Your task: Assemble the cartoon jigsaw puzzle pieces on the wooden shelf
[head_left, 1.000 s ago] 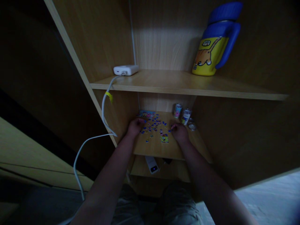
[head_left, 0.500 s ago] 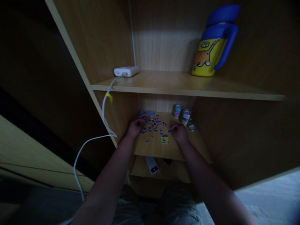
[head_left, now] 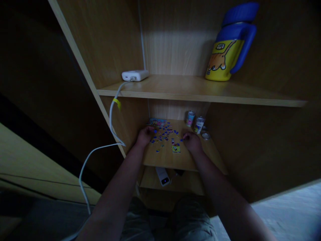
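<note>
Small jigsaw pieces [head_left: 164,134] lie scattered over the middle shelf [head_left: 185,159]. My left hand [head_left: 145,134] is at their left side, its fingers pinched on a blue puzzle piece [head_left: 155,131]. At the right of the pieces rests my right hand [head_left: 192,140], fingers curled inward; what they hold, if anything, is too small to make out. A loose blue piece lies beside its fingertips. Between the hands, nearer to me, is a joined yellow puzzle section [head_left: 176,148] with a cartoon face. A picture card [head_left: 157,122] lies behind the left hand.
Two printed tins [head_left: 190,118] stand at the back right, with round metal lids [head_left: 205,136] beside them. Overhead, the upper shelf [head_left: 180,88] carries a white power bank [head_left: 135,75] with a cable [head_left: 111,117] and a blue-yellow jug [head_left: 223,53]. Below lies a white device [head_left: 162,176].
Almost nothing differs. The view has shifted very slightly, and both hands keep their places and their finger positions.
</note>
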### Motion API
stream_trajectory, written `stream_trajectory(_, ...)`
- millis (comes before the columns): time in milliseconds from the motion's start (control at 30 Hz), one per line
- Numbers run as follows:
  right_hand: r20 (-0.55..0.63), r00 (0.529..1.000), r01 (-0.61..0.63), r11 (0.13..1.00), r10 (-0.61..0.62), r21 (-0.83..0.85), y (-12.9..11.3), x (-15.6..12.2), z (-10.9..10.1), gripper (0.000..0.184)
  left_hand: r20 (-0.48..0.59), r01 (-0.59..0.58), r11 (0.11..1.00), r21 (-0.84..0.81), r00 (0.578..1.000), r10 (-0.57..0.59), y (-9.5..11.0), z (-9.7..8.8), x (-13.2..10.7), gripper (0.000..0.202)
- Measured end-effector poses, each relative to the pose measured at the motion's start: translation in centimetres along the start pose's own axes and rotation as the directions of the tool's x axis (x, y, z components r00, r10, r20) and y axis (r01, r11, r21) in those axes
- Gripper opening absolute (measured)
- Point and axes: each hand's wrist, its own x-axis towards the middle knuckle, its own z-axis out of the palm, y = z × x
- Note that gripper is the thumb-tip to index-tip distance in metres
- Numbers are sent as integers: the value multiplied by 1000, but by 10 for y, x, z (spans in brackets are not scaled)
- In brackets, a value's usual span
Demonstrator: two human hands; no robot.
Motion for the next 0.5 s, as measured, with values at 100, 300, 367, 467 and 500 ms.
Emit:
stream_trajectory(100, 2, 1000, 5, 1000, -5, -3, -2, 0, -2, 29, 6, 22, 1000, 7, 1000, -22, 4, 0, -1, 13)
stream_trajectory(300, 21, 1000, -15, 1000, 16, -2, -4, 0, -3, 29, -28, 70, 997, 36, 997, -69, 10, 0, -2, 9)
stream_trajectory(367, 21, 1000, -16, 1000, 16, -2, -4, 0, -4, 30, -28, 98, 993, 65, 995, -96, 13, 0, -2, 13)
stream_trajectory(467, 17, 1000, -6, 1000, 6, -3, -3, -1, -4, 31, -17, 121, 987, 104, 993, -120, 16, -1, -3, 17)
stream_trajectory(500, 14, 1000, 6, 1000, -6, 1, -3, -1, -3, 31, -13, 119, 987, 112, 993, -118, 16, -1, -3, 18)
